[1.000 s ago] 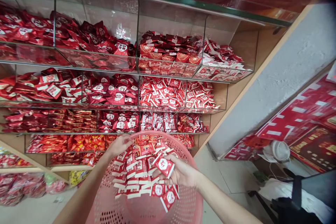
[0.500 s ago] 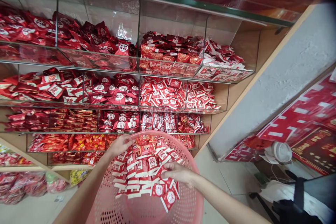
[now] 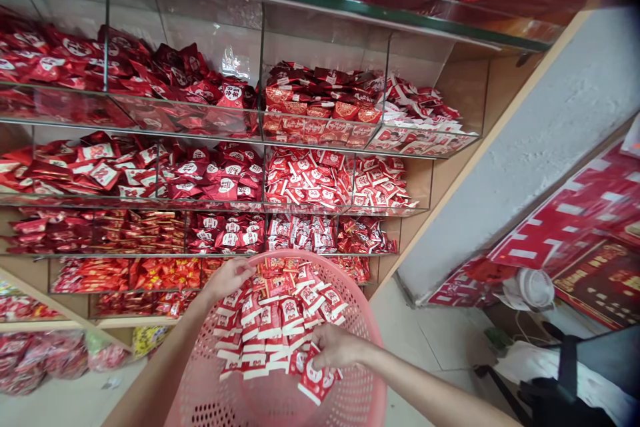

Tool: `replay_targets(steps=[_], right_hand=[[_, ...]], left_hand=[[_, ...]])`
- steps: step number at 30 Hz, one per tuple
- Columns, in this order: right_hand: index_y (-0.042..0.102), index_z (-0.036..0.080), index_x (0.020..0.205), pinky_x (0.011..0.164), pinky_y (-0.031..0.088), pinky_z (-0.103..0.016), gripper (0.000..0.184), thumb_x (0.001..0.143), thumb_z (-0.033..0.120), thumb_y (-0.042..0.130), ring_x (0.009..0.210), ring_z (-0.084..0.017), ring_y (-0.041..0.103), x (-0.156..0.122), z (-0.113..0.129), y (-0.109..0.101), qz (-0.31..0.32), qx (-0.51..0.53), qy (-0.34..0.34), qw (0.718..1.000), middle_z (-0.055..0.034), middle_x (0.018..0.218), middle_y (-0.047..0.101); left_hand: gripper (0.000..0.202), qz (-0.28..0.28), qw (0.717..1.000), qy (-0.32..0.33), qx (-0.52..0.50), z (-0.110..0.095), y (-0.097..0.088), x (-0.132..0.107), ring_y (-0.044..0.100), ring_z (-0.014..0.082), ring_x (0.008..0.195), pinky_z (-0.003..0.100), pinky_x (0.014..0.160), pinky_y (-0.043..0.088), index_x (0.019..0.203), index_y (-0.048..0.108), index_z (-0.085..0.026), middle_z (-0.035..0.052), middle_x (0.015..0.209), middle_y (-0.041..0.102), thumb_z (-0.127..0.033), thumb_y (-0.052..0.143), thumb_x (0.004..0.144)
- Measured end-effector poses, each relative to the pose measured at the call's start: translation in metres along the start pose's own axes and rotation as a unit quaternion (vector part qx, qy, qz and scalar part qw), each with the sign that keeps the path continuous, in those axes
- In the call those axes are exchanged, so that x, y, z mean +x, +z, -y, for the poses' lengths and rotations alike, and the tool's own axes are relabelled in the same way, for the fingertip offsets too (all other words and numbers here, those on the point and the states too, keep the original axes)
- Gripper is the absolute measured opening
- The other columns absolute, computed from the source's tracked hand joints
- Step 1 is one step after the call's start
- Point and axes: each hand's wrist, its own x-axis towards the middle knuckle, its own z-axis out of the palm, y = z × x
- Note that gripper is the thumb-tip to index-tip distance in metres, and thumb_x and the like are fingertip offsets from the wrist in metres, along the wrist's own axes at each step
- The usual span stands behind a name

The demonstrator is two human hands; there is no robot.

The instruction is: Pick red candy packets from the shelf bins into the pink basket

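Note:
Below me is a pink perforated plastic basket [image 3: 373, 320] holding a pile of small red-and-white candy packets [image 3: 270, 313], many lined up in overlapping rows. My left hand [image 3: 231, 277] grips the basket's far left rim, fingers curled over the edge. Low on the right side of the pile, my right hand [image 3: 334, 348] has its thumb and fingers closed on a red candy packet [image 3: 316, 375] with a round white emblem. That hand covers part of the packets beneath it.
Glass-fronted shelves [image 3: 200, 123] of divided bins full of red packets stand in front. Bagged goods [image 3: 55, 359] lie on the floor at left. To the right are a grey wall [image 3: 530, 127], a white round object [image 3: 535, 288] and a black chair [image 3: 560, 373].
My right hand has moved slightly down among the packets, from the pile's right side to the lower packets, and closed on one. My left hand stays at the rim.

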Motion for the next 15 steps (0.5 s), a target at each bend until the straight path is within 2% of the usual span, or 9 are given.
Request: replay_targets(steps=[3, 6, 10, 13, 15], right_hand=[[0.057, 0.016, 0.094, 0.043, 0.037, -0.017, 0.039, 0.056, 0.009, 0.064, 0.049, -0.008, 0.052, -0.002, 0.002, 0.006, 0.01, -0.013, 0.055, 0.998, 0.0049, 0.07, 0.055], [0.055, 0.015, 0.103, 0.043, 0.039, -0.017, 0.043, 0.061, 0.01, 0.061, 0.048, -0.008, 0.053, -0.002, 0.005, 0.014, 0.03, -0.052, 0.073, 0.996, 0.0038, 0.069, 0.054], [0.057, 0.015, 0.099, 0.048, 0.041, -0.02, 0.037, 0.063, 0.014, 0.06, 0.06, -0.015, 0.059, -0.006, 0.012, 0.02, -0.002, -0.196, 0.045, 0.98, -0.0006, 0.073, 0.06], [0.061, 0.014, 0.091, 0.058, 0.043, -0.026, 0.027, 0.065, 0.021, 0.061, 0.08, -0.024, 0.062, -0.009, 0.018, 0.018, -0.059, -0.323, -0.009, 0.944, -0.0097, 0.091, 0.065], [0.063, 0.013, 0.087, 0.062, 0.043, -0.029, 0.021, 0.068, 0.015, 0.054, 0.083, -0.025, 0.062, -0.009, 0.018, 0.014, -0.073, -0.387, -0.021, 0.919, -0.0127, 0.094, 0.066]], left_hand=[[0.041, -0.005, 1.0, 0.0, 0.004, 0.0, 0.0, 0.0, 0.062, 0.0192, 0.088, 0.027, 0.084, 0.044, 0.075, 0.069, -0.024, 0.0005, 0.095, 0.069, -0.057, 0.045, 0.076], [0.041, -0.006, 1.0, -0.003, 0.004, -0.001, 0.0, 0.0, 0.062, 0.0198, 0.09, 0.027, 0.084, 0.044, 0.075, 0.069, -0.024, 0.0011, 0.095, 0.069, -0.057, 0.046, 0.076], [0.041, -0.004, 1.0, -0.007, -0.001, -0.001, 0.0, 0.0, 0.061, 0.0202, 0.091, 0.028, 0.086, 0.044, 0.076, 0.069, -0.024, 0.0013, 0.097, 0.069, -0.057, 0.046, 0.075], [0.041, -0.004, 1.0, -0.006, -0.004, -0.001, 0.0, -0.001, 0.062, 0.0196, 0.09, 0.027, 0.086, 0.044, 0.076, 0.069, -0.024, 0.0004, 0.096, 0.068, -0.058, 0.046, 0.076], [0.04, -0.005, 1.0, 0.0, -0.003, -0.001, 0.0, -0.001, 0.062, 0.0194, 0.089, 0.027, 0.085, 0.044, 0.076, 0.069, -0.024, 0.0003, 0.096, 0.068, -0.057, 0.045, 0.076]])
